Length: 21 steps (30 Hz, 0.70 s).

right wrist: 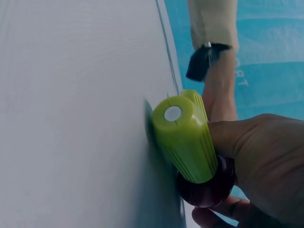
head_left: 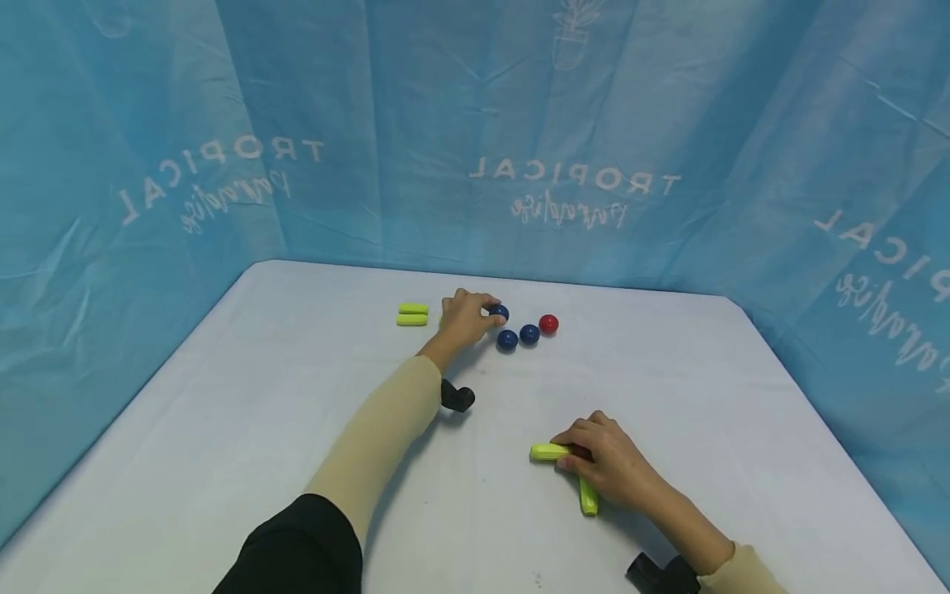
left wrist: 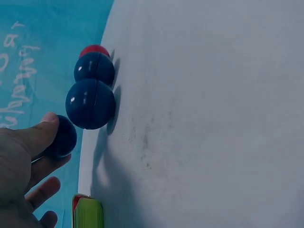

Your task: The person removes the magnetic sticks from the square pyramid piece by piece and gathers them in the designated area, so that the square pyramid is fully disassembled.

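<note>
At the far part of the table my left hand pinches a dark blue ball between thumb and fingers. Two more blue balls and a red ball sit in a slanting row just to its right. Closer in, my right hand grips a dark maroon ball, mostly covered by the fingers in the head view. Touching or very near that ball are two yellow-green ridged sticks, one pointing left and one pointing toward me.
Two yellow-green sticks lie side by side left of my left hand. The white table is bordered at the back and sides by a blue printed curtain. Each wrist carries a black camera mount.
</note>
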### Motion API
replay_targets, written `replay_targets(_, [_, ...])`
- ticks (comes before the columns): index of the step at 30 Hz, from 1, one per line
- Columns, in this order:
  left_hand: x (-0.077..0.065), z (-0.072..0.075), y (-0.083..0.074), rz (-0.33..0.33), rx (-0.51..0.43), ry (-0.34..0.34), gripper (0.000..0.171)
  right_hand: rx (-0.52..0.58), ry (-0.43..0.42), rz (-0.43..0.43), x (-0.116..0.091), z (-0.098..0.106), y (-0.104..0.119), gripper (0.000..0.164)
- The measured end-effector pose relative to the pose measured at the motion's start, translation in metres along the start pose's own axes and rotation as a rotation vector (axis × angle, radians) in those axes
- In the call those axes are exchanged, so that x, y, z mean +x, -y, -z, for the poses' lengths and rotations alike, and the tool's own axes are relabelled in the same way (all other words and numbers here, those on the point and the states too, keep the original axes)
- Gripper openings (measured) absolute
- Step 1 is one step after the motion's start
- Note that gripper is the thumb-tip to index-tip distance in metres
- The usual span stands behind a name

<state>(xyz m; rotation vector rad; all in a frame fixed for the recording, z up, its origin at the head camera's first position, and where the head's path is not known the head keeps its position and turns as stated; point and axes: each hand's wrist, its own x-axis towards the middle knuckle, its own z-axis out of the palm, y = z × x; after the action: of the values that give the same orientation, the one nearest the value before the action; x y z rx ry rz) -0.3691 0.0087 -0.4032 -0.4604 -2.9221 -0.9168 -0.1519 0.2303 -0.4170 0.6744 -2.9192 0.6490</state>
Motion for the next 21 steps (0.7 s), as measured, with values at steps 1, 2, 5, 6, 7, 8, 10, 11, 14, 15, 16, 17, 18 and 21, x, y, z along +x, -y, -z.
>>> replay_targets(1, [0.002,0.0,-0.001,0.007,0.011,0.01,0.041,-0.001,-0.001,0.001,0.0,0.0,0.0,0.022])
replay_targets(2, [0.004,0.0,-0.002,0.011,0.02,0.019,0.04,-0.001,-0.002,0.0,0.0,0.0,0.001,0.022])
replay_targets(5, [0.007,0.0,-0.007,0.024,0.051,0.047,0.04,-0.003,0.001,-0.004,0.001,0.0,0.002,0.023])
replay_targets(6, [0.008,0.0,-0.009,0.027,0.057,0.056,0.039,-0.006,0.002,-0.008,0.001,-0.001,0.002,0.023])
replay_targets(7, [0.008,-0.001,-0.01,0.03,0.066,0.064,0.039,-0.007,0.002,-0.011,0.0,-0.001,0.002,0.023])
replay_targets(8, [0.009,-0.002,-0.011,0.03,0.079,0.071,0.039,-0.008,0.001,-0.012,0.0,-0.002,0.002,0.023])
replay_targets(10, [0.01,-0.003,-0.012,0.034,0.098,0.087,0.038,-0.017,-0.001,-0.01,0.0,-0.002,0.002,0.023])
replay_targets(11, [0.01,-0.004,-0.013,0.036,0.105,0.095,0.038,-0.024,-0.004,-0.006,0.0,-0.002,0.002,0.023])
replay_targets(14, [0.011,-0.005,-0.014,0.044,0.115,0.109,0.039,-0.041,-0.007,0.007,0.001,-0.002,0.002,0.023])
replay_targets(15, [0.011,-0.006,-0.014,0.047,0.114,0.111,0.039,-0.048,-0.008,0.012,0.001,-0.002,0.001,0.024])
replay_targets(16, [0.011,-0.006,-0.014,0.048,0.113,0.11,0.04,-0.053,-0.008,0.017,0.001,-0.001,0.001,0.024])
replay_targets(17, [0.012,-0.006,-0.014,0.05,0.111,0.111,0.04,-0.057,-0.008,0.022,0.001,-0.001,0.001,0.024])
replay_targets(18, [0.012,-0.007,-0.014,0.049,0.112,0.111,0.041,-0.059,-0.007,0.022,0.001,0.0,0.001,0.025])
replay_targets(21, [0.012,-0.008,-0.015,0.042,0.116,0.113,0.041,-0.057,-0.013,0.003,0.0,0.003,0.0,0.026])
